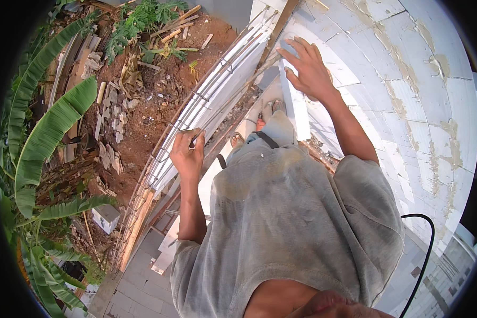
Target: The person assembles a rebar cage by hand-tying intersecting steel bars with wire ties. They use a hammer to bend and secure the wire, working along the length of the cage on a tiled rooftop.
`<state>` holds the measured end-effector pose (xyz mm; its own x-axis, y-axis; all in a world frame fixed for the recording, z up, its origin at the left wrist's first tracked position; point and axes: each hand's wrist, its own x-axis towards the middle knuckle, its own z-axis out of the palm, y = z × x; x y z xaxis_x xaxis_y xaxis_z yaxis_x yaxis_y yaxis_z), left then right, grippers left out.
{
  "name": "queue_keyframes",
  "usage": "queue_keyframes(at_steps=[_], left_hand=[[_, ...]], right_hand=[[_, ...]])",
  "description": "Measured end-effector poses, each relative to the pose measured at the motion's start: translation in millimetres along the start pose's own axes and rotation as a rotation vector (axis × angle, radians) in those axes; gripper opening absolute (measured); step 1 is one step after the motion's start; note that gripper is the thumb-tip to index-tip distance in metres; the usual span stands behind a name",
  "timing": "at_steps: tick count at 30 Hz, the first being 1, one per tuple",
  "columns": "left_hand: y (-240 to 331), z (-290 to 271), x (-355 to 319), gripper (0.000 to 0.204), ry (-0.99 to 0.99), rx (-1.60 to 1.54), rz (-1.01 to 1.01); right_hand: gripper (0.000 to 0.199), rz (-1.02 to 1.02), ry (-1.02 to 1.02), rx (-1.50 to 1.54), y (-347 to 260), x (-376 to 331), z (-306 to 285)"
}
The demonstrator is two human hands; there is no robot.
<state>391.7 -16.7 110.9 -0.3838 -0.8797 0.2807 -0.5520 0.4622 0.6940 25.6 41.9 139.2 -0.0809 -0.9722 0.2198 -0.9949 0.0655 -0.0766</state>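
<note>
My left hand [188,153] is at a long cage of steel reinforcing bars [225,66], its fingers curled. A small dark thing shows between thumb and fingers, too little of it to name. Wire ties join the cage's bars. My right hand [310,71] is open, fingers spread, over the upper end of an upright white block or panel [298,108]. Whether the palm presses on it is hidden. Between my hands, my sandaled feet [273,107] stand on a narrow pale plank [247,127].
A pale block wall [376,79] with mortar seams curves along my right. Left and below lies reddish soil [159,106] with scrap wood and rubble, beside broad banana leaves [53,143]. A timber board [135,230] edges the cage. A black cable [428,249] hangs at lower right.
</note>
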Motion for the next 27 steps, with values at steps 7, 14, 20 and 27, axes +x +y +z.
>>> queue_keyframes(at_steps=[7,14,20,27], left_hand=[[-7.0,-19.4,-23.2,0.017,0.147,0.09,0.017],[1.4,-35.5,-29.0,0.021,0.138,0.222,-0.03],[12.3,-38.5,-37.1,0.025,0.052,0.212,-0.115],[16.0,-30.7,-40.1,0.023,0.046,0.124,-0.113]], right_hand=[[0.058,-0.133,-0.027,0.127,-35.6,6.2,11.8],[0.064,-0.214,0.063,0.156,-88.2,-7.0,17.6],[0.066,-0.187,0.22,0.266,-81.7,-28.1,11.1],[0.077,0.023,0.151,0.278,-58.4,-32.2,19.2]])
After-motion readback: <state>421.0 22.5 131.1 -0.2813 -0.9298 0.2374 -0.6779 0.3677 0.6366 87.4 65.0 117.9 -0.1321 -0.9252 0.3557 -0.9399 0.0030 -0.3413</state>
